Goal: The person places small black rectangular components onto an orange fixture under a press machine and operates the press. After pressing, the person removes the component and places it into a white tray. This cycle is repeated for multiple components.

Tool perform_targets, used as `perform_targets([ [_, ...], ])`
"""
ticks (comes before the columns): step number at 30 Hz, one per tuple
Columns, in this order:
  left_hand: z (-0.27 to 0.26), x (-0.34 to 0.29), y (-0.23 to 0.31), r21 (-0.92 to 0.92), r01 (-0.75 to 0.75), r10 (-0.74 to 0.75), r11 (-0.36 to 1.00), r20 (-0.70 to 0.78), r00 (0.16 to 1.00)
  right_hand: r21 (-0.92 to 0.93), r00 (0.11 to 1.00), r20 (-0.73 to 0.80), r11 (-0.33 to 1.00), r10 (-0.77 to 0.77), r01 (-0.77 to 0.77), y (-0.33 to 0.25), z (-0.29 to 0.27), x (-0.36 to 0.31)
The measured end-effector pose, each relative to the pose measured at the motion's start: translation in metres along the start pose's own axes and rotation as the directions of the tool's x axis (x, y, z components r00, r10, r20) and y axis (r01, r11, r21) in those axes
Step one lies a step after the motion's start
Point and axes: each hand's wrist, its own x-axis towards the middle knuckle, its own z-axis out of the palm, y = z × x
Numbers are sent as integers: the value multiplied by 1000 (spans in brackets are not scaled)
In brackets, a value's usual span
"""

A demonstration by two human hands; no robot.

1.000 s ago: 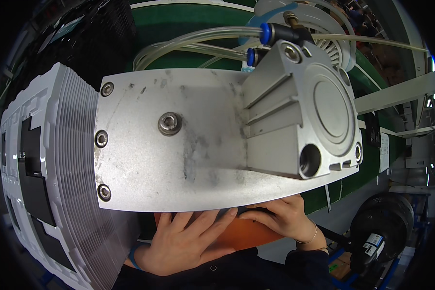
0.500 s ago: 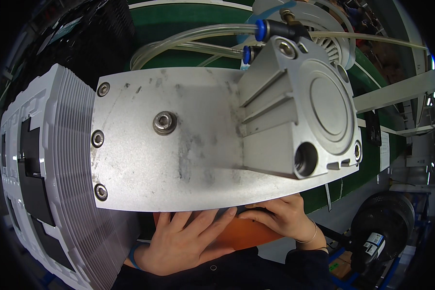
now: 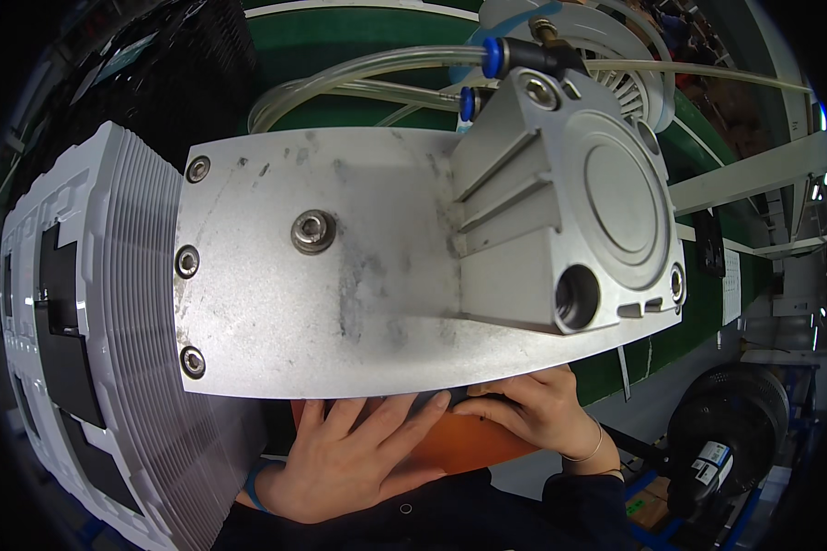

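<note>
A silver metal plate (image 3: 377, 275) with bolts and a boxy pneumatic cylinder (image 3: 616, 202) fills the middle of my view. Just below its front edge, my left hand (image 3: 354, 459) lies with fingers stretched and spread, the tips on or near a dark strip beside an orange surface (image 3: 473, 444). My right hand (image 3: 533, 413) is at the right end of that surface, fingers bent and thumb pressed in. Something dark shows at its fingertips, but I cannot make out what it is. The plate hides the far side of both hands' work area.
White ribbed plastic trays (image 3: 138, 275) are stacked at the left, close to my left wrist. Clear air tubes (image 3: 368, 66) with blue fittings run to the cylinder. Behind lie a green bench top (image 3: 340, 32) and a white fan-like ring (image 3: 648, 87). A black reel (image 3: 726, 432) stands at lower right.
Both hands stay almost where they were, with the same finger positions. The plate and cylinder appear shifted very slightly upward in view.
</note>
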Motion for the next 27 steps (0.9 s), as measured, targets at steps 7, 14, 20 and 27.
perform_targets([
  [7, 0, 1, 1, -36, 19, -19, 999, 17, 1000, -25, 998, 27, 998, 50, -50, -3, -1, -2],
  [14, -2, 3, 1, -54, 13, -15, 998, -22, 1000, 7, 997, 73, 1000, -10, 9, -5, -7, 9],
  [20, -5, -2, 2, -103, -46, 26, 994, -189, 982, 200, 995, 78, 977, 62, -76, -11, -10, 7],
  [27, -8, -9, 15, -293, -97, -17, 951, -365, 931, 551, 952, -74, 808, 296, -209, -17, -20, -14],
])
